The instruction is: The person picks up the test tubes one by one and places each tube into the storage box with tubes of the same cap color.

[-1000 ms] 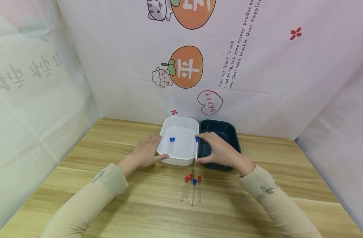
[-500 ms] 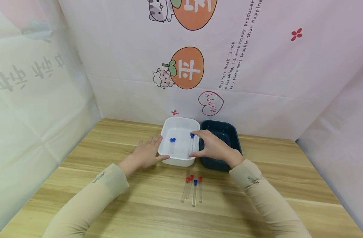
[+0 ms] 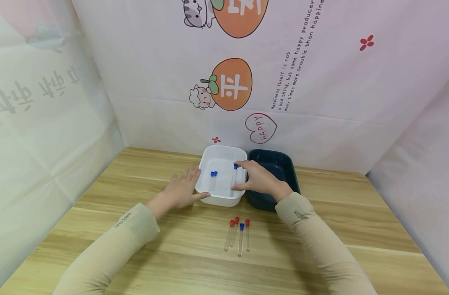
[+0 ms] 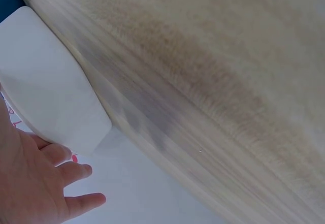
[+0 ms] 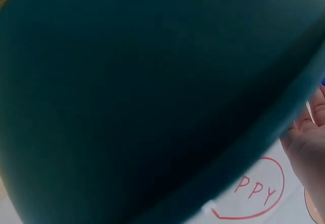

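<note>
My right hand [image 3: 262, 179] pinches a test tube [image 3: 234, 178] with a blue stopper, thumb at its lower end and fingers at the stopper, over the right side of a white basin [image 3: 219, 200]. Inside that basin lie two more blue-stoppered tubes [image 3: 213, 180], side by side. With fingers spread, my left hand [image 3: 180, 191] touches the basin's left rim, its thumb at the front corner. The left wrist view shows the same hand [image 4: 40, 183] against the basin's outer wall [image 4: 51, 82]. In the right wrist view, the right hand [image 5: 310, 137] is partly cut off.
A dark teal basin [image 3: 266, 203] stands right beside the white one and fills most of the right wrist view. In front, on the wooden table [image 3: 172, 262], lie three red-stoppered tubes [image 3: 248, 237] and one blue-stoppered tube [image 3: 240, 241]. A printed cloth [image 3: 154, 123] hangs behind.
My right hand has carried the blue-stoppered test tube leftward, from the line between the basins to over the white basin. The left hand stays at the rim.
</note>
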Demonstrator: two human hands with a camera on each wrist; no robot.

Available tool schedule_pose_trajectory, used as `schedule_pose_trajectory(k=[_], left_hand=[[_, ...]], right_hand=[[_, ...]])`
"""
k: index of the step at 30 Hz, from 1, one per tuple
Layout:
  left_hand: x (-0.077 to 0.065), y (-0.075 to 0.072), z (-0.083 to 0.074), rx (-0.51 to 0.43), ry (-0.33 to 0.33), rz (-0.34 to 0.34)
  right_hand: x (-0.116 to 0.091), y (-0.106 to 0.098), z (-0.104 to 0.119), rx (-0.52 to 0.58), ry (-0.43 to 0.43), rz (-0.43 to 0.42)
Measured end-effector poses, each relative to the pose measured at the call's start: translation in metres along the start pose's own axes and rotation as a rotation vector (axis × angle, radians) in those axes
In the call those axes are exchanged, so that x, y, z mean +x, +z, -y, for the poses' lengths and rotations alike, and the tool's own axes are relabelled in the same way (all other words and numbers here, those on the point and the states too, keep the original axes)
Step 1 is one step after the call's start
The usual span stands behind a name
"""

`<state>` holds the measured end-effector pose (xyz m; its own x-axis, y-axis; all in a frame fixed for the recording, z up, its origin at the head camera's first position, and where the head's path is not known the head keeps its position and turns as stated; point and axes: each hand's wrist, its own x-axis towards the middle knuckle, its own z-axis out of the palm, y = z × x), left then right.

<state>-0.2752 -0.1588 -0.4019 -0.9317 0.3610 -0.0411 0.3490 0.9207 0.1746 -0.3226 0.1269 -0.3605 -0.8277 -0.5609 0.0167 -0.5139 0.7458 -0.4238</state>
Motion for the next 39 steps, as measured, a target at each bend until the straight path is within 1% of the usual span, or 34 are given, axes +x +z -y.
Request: schedule_pose_trajectory(k=[13, 19, 26, 34, 39], left_hand=[[-0.003, -0.004, -0.002, 0.006, -0.013, 0.006], [-0.004, -0.004, -0.003, 0.011, -0.009, 0.017], [-0.002, -0.003, -0.003, 0.010, -0.011, 0.019], [-0.003, -0.004, -0.003, 0.009, 0.000, 0.014], [-0.003, -0.003, -0.002, 0.009, 0.004, 0.014]], right_hand=[[0.018, 0.007, 0.012, -0.022, -0.015, 0.050], [0.026, 0.011, 0.016, -0.033, 0.014, 0.068], [0.035, 0.019, 0.017, -0.043, -0.005, 0.079], [0.043, 0.030, 0.016, -0.147, -0.015, 0.105], [0.047, 0.034, 0.017, -0.173, -0.006, 0.110]])
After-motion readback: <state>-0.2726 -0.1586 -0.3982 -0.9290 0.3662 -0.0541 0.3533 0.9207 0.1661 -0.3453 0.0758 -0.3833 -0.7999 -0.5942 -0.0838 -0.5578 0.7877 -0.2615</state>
